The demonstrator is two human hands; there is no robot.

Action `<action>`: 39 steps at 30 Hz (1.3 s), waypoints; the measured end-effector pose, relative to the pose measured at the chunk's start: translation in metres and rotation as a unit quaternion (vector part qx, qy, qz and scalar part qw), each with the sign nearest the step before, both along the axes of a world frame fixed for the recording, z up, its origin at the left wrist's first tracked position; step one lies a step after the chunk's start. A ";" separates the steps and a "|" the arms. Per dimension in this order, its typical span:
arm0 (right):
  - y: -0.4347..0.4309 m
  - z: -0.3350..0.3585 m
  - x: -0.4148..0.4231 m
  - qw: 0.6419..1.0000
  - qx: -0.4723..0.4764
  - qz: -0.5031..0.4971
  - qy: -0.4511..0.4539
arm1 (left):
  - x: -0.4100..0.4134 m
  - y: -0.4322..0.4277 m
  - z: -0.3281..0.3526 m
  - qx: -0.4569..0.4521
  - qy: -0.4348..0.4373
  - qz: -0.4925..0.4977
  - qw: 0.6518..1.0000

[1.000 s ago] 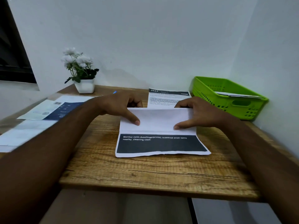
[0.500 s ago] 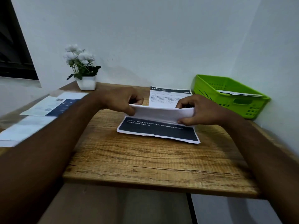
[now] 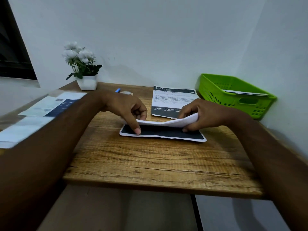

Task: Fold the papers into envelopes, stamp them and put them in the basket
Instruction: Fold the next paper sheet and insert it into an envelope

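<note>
Together, left hand (image 3: 128, 109), right hand (image 3: 205, 115), pinching paper (image 3: 168, 132)

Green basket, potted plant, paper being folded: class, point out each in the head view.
Green basket (image 3: 225, 99): head view, its perforated near wall.
Potted plant (image 3: 87, 82): head view, its white pot.
Paper being folded (image 3: 166, 132): head view, its dark printed band.

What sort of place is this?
Likely a small desk nook in a home or office: a wooden desk in a wall corner, a printed sheet, a potted white flower and a green basket.
</note>
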State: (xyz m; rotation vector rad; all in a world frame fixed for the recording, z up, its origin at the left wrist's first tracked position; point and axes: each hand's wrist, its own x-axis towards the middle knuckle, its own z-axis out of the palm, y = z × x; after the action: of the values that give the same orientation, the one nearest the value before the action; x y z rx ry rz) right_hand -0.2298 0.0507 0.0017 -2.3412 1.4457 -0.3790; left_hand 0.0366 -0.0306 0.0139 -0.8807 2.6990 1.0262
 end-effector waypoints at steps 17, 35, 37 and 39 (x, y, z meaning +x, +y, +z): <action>0.002 -0.013 0.037 0.997 -0.028 0.071 0.027 | -0.017 0.002 -0.009 -0.053 -0.035 0.026 0.998; 0.009 0.005 0.011 0.993 0.101 -0.015 0.062 | -0.005 -0.004 -0.001 -0.068 -0.127 0.055 0.988; 0.009 0.007 0.000 0.989 0.130 -0.040 0.064 | -0.002 -0.006 0.000 -0.060 -0.136 0.057 0.987; 0.010 0.009 -0.009 0.984 0.151 -0.061 0.076 | -0.002 -0.007 0.001 -0.051 -0.139 0.056 0.987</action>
State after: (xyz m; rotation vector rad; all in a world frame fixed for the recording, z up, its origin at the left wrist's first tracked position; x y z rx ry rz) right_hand -0.2391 0.0604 0.0107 -2.0819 1.5955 -0.0078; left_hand 0.0351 -0.0373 0.0150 -1.1128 2.5094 0.7246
